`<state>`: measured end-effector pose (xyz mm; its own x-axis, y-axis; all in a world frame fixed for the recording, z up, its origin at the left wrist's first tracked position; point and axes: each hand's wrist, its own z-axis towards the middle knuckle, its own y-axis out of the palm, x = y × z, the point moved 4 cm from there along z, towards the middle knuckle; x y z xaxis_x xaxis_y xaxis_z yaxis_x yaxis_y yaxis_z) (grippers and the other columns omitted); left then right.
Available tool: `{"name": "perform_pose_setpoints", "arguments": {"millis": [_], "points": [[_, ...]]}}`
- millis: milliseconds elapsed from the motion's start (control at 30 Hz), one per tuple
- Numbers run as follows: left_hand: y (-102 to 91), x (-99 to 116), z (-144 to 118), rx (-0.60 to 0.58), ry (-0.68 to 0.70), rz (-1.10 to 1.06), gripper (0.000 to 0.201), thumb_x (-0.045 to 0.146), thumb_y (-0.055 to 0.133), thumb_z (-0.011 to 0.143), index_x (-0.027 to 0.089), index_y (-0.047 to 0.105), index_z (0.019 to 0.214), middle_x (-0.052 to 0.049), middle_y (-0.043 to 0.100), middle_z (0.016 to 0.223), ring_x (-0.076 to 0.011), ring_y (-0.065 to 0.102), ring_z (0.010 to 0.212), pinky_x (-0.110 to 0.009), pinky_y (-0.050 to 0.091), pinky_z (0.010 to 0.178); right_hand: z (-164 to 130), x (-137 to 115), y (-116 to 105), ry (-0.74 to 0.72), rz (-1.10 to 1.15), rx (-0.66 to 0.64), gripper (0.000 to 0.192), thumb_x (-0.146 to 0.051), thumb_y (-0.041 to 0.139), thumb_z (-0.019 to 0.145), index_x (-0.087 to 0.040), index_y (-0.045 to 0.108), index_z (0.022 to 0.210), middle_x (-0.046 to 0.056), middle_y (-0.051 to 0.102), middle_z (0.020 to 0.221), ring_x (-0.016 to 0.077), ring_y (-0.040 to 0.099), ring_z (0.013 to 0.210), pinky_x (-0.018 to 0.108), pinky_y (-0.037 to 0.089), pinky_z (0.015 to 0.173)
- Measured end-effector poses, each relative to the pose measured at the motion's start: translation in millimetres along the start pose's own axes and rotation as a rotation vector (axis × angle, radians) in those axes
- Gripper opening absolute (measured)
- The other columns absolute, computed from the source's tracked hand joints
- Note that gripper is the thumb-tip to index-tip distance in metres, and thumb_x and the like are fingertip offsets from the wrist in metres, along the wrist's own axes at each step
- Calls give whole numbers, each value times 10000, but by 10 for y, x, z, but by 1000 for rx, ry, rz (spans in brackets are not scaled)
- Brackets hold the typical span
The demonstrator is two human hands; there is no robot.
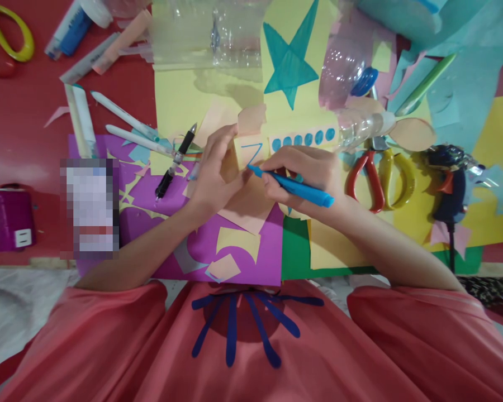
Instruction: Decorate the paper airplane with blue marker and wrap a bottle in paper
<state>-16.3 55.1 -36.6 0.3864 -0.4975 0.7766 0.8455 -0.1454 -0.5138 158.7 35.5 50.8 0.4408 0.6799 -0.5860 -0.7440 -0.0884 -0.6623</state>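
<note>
My right hand (305,173) grips a blue marker (295,187), its tip touching a small yellow paper piece (251,152) that bears a blue zigzag line. My left hand (216,170) pins that yellow piece down, fingers spread along its left edge and over a peach paper scrap (245,209) beneath. Just right of the piece a row of blue dots (304,138) runs across yellow paper. A blue painted star (289,61) lies on a yellow sheet farther back.
Red-and-yellow scissors (377,178) and a dark glue gun (448,184) lie to the right. A clear plastic bottle (352,72), a black pen (176,162), white markers (129,120), purple (201,245) and green (295,254) sheets and a blurred-out object (90,209) surround the hands.
</note>
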Motion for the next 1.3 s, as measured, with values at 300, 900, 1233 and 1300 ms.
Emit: {"name": "perform_pose_setpoints", "arguments": {"millis": [300,900,1233,1300], "points": [[-13,29,-17,23,-28,45,644,688,490,895,320,365,1408,-44,475,1446,-260,437,1393,-433,397,1163,42,34,-43,159,176,132,118,-266,600,872,-222,625,766,-33,653,657,90,565,550,232,451,505],[16,35,-41,59,24,55,547,594,516,924,377,361,1401,-51,459,1417,-288,444,1386,-492,429,1138,85,97,-37,341,366,171,61,-271,697,836,-213,706,821,-10,736,774,107,656,628,243,510,556],[33,16,-39,95,32,90,537,566,512,941,346,361,1406,-58,489,1408,-260,466,1372,-483,431,1143,97,49,-67,333,276,113,108,-279,675,844,-198,721,789,-16,722,703,90,620,588,225,483,534],[22,36,-30,82,26,93,541,564,526,935,341,368,1403,-60,497,1403,-257,463,1376,-477,437,1142,95,42,-69,326,276,109,101,-256,674,834,-190,716,771,-18,713,681,90,609,569,228,470,523]]}}
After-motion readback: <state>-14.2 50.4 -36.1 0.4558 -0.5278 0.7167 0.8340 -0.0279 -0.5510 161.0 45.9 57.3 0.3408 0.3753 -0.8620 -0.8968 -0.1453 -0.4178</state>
